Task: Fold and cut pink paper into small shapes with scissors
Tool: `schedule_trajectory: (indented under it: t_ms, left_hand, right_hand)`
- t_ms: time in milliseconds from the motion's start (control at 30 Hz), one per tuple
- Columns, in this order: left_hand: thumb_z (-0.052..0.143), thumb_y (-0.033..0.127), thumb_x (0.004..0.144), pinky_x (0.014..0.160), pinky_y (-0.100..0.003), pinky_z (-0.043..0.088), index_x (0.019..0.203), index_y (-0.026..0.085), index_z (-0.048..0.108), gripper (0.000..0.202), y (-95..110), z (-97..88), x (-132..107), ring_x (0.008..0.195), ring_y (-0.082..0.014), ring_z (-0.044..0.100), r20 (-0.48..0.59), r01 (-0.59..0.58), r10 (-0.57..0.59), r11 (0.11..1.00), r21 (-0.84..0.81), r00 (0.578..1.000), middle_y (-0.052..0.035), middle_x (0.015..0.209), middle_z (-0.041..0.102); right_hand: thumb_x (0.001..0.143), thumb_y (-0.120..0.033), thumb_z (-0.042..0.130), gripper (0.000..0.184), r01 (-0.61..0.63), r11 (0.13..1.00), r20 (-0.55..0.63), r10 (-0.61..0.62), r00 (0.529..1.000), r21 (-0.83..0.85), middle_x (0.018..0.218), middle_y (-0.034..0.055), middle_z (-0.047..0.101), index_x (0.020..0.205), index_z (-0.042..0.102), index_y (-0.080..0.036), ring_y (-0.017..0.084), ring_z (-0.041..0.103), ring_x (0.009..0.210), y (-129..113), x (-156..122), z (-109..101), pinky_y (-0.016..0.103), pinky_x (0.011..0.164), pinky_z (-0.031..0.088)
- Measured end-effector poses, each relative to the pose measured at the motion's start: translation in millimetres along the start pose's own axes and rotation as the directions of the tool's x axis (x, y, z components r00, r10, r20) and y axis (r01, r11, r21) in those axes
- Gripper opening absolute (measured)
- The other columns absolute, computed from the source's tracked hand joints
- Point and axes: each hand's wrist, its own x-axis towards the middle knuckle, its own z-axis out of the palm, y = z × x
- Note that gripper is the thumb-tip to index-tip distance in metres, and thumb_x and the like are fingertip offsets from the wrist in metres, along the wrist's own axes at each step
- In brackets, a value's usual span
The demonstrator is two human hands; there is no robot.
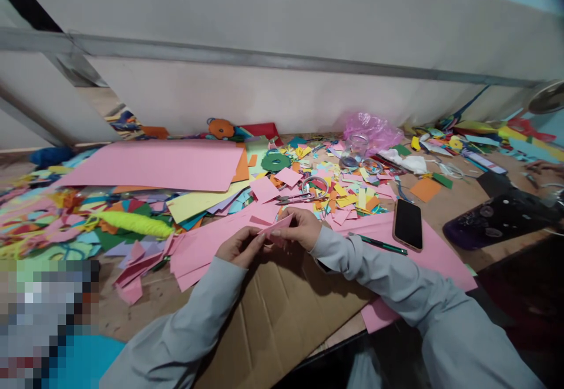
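Observation:
Between my two hands is a folded piece of pink paper (275, 229), held above a brown cardboard sheet (282, 318). My left hand (241, 247) pinches its left side with thumb and fingers. At its right side, my right hand (302, 227) grips the paper, thumb in front. Just beyond the hands lie scissors (315, 189) with their blades pointing left. Pink paper sheets (198, 254) lie under and around the cardboard. To the left rests a folded pink paper shape (138, 271).
A large pink sheet (154, 164) covers scraps at the back left, near a yellow yarn bundle (132, 223). Rightward are a phone (408, 224), a green pen (383, 244), a glass jar (353, 151) and a dark bottle (497, 218). Another person's hand (546, 168) shows at far right.

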Motion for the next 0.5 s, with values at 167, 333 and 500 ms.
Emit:
schedule_trajectory:
  t_ms: [167,333,500]
  left_hand:
    - [0.077,0.053,0.062,0.048,-0.020,0.048,0.073,0.016,0.062,0.041,1.3,-2.0,-0.8,0.050,-0.0115,0.060,-0.024,0.015,-0.015,1.000,0.014,1.000,0.0018,0.056,0.065]
    - [0.076,0.050,0.065,0.048,-0.022,0.046,0.074,0.016,0.061,0.038,-1.8,-1.0,1.1,0.049,-0.0120,0.059,-0.006,0.009,-0.009,1.000,0.002,1.000,0.0008,0.057,0.066]
    - [0.067,0.053,0.073,0.049,-0.022,0.043,0.068,0.017,0.060,0.037,-9.8,0.6,3.9,0.049,-0.0104,0.053,0.073,-0.132,0.124,0.984,0.121,0.990,0.0031,0.055,0.059]
  right_hand:
    - [0.050,-0.042,0.085,0.044,-0.067,0.997,0.064,0.065,0.996,0.032,0.051,-0.0052,0.058,0.069,0.054,-0.015,0.009,0.052,0.043,-2.9,1.2,-2.0,0.019,0.042,0.037]
    - [0.047,-0.039,0.086,0.043,-0.082,0.996,0.037,0.080,0.996,0.028,0.049,-0.0051,0.059,0.065,0.056,-0.014,0.007,0.052,0.043,-5.9,1.3,-2.7,0.018,0.043,0.038]
    - [0.048,-0.046,0.085,0.048,-0.107,0.992,0.056,0.103,0.993,0.069,0.055,-0.0031,0.063,0.069,0.054,-0.015,0.012,0.060,0.048,-5.2,0.0,-0.8,0.021,0.047,0.044]
